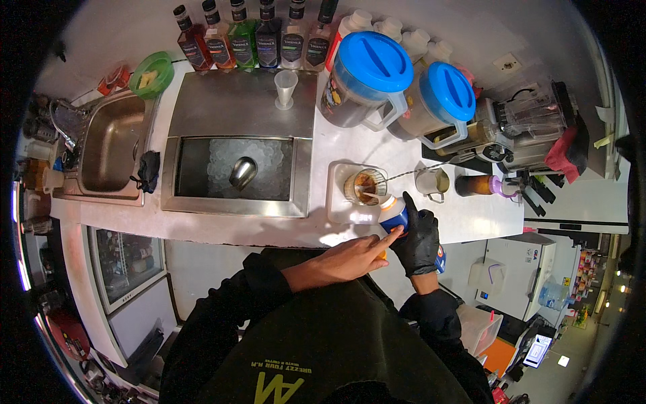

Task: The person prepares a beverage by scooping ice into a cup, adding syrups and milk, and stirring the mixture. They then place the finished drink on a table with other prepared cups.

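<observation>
A blue carton with a white neck [393, 212] is tilted over a ribbed glass [365, 186], and a whitish stream runs from its mouth into the brown contents. My right hand [418, 235], in a black glove, grips the carton. My left hand [348, 260], ungloved, reaches across with a fingertip at the carton's lower part; an orange cap, partly hidden, shows by its fingers. The glass stands on a white digital scale [339, 204] with a lit display. A twisted-handled bar spoon [421, 170] leans in the glass, its fork end out to the right.
A steel ice bin [237, 208] with a scoop [243, 172] lies left, beyond it a sink [112, 146]. Two blue-lidded pitchers [361, 91] stand behind the scale. A small metal pitcher [432, 183], a dark-filled bottle [472, 185] and blenders [530, 121] are right. Syrup bottles [243, 43] line the wall.
</observation>
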A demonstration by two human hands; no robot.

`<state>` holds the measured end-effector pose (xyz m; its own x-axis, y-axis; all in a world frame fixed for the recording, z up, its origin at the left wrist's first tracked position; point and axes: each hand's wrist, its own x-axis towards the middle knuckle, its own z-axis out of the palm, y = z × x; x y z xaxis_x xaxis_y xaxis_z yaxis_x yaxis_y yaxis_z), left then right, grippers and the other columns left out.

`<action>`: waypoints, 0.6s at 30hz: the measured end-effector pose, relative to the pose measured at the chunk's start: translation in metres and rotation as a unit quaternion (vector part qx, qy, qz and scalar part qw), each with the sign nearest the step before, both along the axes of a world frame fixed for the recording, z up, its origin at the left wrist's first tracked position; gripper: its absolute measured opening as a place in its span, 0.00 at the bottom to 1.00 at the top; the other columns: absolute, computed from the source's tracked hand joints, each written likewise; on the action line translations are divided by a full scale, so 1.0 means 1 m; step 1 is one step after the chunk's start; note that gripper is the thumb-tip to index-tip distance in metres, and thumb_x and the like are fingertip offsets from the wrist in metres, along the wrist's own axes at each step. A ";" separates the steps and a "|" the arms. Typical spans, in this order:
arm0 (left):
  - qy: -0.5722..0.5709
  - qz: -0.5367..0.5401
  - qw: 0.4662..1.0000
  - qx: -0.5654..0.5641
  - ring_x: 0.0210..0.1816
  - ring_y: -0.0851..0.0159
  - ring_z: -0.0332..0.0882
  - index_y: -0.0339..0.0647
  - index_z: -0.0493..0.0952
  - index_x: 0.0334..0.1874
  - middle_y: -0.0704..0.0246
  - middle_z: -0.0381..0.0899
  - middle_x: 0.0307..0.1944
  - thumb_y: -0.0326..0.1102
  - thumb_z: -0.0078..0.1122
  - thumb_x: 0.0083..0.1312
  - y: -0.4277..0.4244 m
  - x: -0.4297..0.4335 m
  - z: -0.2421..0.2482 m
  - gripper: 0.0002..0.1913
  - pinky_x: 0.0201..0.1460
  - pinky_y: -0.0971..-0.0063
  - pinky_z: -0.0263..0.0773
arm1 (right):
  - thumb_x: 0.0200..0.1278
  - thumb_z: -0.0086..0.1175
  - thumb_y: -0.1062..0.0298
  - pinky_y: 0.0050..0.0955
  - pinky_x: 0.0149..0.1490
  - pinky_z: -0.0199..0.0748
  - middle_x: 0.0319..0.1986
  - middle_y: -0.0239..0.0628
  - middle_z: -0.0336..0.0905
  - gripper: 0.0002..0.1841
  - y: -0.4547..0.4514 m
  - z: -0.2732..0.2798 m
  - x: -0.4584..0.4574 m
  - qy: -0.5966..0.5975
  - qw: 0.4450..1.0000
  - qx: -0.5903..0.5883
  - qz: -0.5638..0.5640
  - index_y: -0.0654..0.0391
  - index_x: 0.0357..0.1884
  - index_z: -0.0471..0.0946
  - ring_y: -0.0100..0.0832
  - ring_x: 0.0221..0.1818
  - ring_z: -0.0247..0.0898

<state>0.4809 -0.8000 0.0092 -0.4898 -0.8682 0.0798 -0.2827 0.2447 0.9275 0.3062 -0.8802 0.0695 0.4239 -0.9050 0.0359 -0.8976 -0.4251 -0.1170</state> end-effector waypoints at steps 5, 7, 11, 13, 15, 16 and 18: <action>-0.005 0.000 1.000 0.006 0.42 0.53 0.80 0.52 0.39 0.88 0.56 0.78 0.43 0.41 0.62 0.77 -0.001 0.002 0.003 0.46 0.50 0.58 0.77 | 0.46 0.73 0.62 0.49 0.50 0.74 0.44 0.51 0.75 0.49 0.000 -0.001 0.002 0.004 1.000 -0.007 -0.003 0.44 0.77 0.69 0.52 0.45 0.72; -0.009 -0.005 1.000 0.008 0.44 0.52 0.81 0.49 0.40 0.88 0.53 0.79 0.45 0.40 0.61 0.77 -0.001 0.003 0.003 0.46 0.51 0.58 0.78 | 0.45 0.73 0.62 0.49 0.50 0.74 0.44 0.51 0.75 0.50 0.000 -0.001 0.002 0.003 1.000 -0.008 -0.001 0.44 0.77 0.69 0.52 0.45 0.73; 0.007 0.007 1.000 -0.004 0.43 0.53 0.80 0.55 0.39 0.89 0.56 0.78 0.44 0.41 0.62 0.77 -0.002 0.003 0.001 0.47 0.51 0.57 0.77 | 0.45 0.73 0.62 0.49 0.50 0.73 0.43 0.50 0.76 0.50 -0.001 -0.002 0.002 0.009 1.000 -0.003 0.000 0.45 0.78 0.68 0.52 0.44 0.72; 0.001 0.000 1.000 0.007 0.44 0.53 0.80 0.56 0.39 0.89 0.56 0.78 0.44 0.41 0.62 0.77 -0.002 0.002 0.001 0.47 0.52 0.57 0.77 | 0.44 0.73 0.63 0.48 0.50 0.73 0.42 0.50 0.76 0.51 -0.001 -0.001 0.003 0.008 1.000 0.001 0.001 0.46 0.78 0.68 0.52 0.44 0.72; -0.004 -0.004 1.000 0.018 0.44 0.53 0.80 0.56 0.38 0.89 0.56 0.78 0.45 0.41 0.61 0.78 -0.002 0.003 0.001 0.47 0.52 0.57 0.77 | 0.44 0.73 0.63 0.48 0.50 0.73 0.41 0.50 0.76 0.51 -0.002 -0.001 0.003 -0.003 1.000 0.003 0.001 0.47 0.78 0.68 0.52 0.44 0.72; -0.008 -0.009 1.000 0.026 0.44 0.53 0.80 0.56 0.38 0.89 0.56 0.79 0.45 0.41 0.61 0.78 -0.002 0.003 0.001 0.47 0.52 0.57 0.77 | 0.44 0.73 0.63 0.48 0.50 0.73 0.42 0.50 0.76 0.51 -0.001 0.000 0.003 -0.005 1.000 0.001 0.004 0.47 0.78 0.68 0.52 0.44 0.72; -0.003 -0.005 1.000 0.019 0.44 0.53 0.80 0.56 0.38 0.89 0.56 0.78 0.45 0.41 0.61 0.78 -0.003 0.003 0.002 0.47 0.52 0.57 0.77 | 0.44 0.73 0.64 0.48 0.50 0.72 0.42 0.50 0.76 0.51 -0.001 0.000 0.003 -0.012 1.000 0.010 0.001 0.46 0.78 0.68 0.52 0.44 0.72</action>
<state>0.4840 -0.8029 0.0109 -0.4984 -0.8658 0.0441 -0.2870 0.2128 0.9340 0.3094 -0.8817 0.0690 0.4248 -0.9049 0.0285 -0.8936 -0.4241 -0.1472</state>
